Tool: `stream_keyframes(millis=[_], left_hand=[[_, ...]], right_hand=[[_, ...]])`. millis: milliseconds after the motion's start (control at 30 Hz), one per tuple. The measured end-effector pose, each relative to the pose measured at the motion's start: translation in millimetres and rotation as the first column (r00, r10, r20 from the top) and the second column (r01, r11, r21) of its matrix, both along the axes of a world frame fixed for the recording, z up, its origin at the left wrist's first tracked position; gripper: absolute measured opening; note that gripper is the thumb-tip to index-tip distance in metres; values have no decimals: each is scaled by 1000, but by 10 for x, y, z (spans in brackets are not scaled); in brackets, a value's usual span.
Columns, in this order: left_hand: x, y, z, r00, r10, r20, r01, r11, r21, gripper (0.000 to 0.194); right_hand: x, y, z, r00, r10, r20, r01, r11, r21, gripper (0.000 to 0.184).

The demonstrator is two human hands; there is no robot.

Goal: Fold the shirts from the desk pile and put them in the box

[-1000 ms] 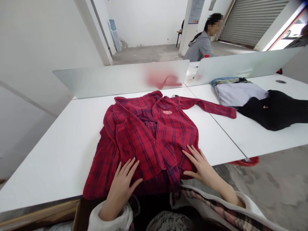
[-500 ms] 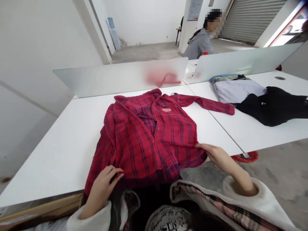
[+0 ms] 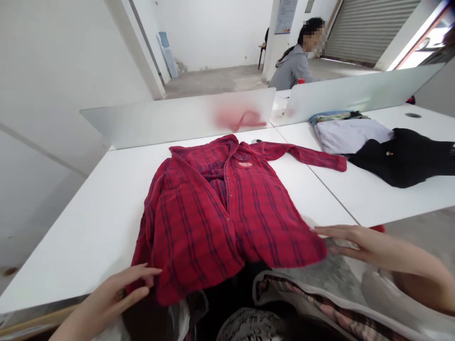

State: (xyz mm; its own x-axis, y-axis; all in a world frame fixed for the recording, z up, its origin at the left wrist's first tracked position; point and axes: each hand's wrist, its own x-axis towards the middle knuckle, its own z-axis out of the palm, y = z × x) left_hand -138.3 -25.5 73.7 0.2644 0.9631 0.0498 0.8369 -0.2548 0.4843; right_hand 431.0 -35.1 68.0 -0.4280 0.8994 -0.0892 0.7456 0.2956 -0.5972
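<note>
A red plaid shirt [image 3: 202,222] with dark blue lines lies front side up on the white table. Its collar points away from me, and the lower hem hangs over the near edge. One sleeve stretches out to the right; the other runs down along the left side, partly hidden by the body. At the lower left edge of the shirt is my left hand [image 3: 117,291], its thumb and fingers apart. My right hand [image 3: 359,241] is beside the lower right corner, fingers stretched out and their tips close to the cloth. Whether those tips touch it I cannot tell.
A folded light-coloured garment [image 3: 351,135] and a black garment [image 3: 405,156] lie on the right part of the white table [image 3: 71,227]. Frosted partitions [image 3: 177,118] stand along its back edge. Beyond them sits a person in a grey top [image 3: 293,71]. A cardboard box [image 3: 46,317] is at lower left.
The shirt's lower part has been pulled towards me and spread wider and flatter. My left hand has moved left and down, my right hand to the right, and both have opened.
</note>
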Motion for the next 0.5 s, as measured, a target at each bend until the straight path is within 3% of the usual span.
stream_keyframes(millis=[67, 133, 200, 300, 400, 500], left_hand=[[37, 164, 116, 997, -38, -63, 31, 994, -108, 41], [152, 480, 272, 994, 19, -107, -23, 999, -37, 45], [303, 916, 432, 987, 76, -142, -65, 995, 80, 45], [508, 1666, 596, 980, 115, -160, -104, 992, 76, 39], [633, 2341, 584, 970, 197, -143, -192, 980, 51, 47], [714, 2837, 385, 963, 239, -125, -243, 970, -19, 58]], right_hand=[[-26, 236, -8, 997, 48, 63, -45, 998, -43, 40], [-157, 653, 50, 994, 37, 98, -39, 999, 22, 38], [-364, 1210, 132, 993, 32, 114, -45, 993, 108, 34], [-739, 2142, 207, 993, -16, 117, -10, 974, 225, 32], [-1114, 2957, 170, 970, -213, 122, 170, 942, 291, 33], [-1431, 3494, 26, 906, -408, 110, 371, 893, 255, 38]])
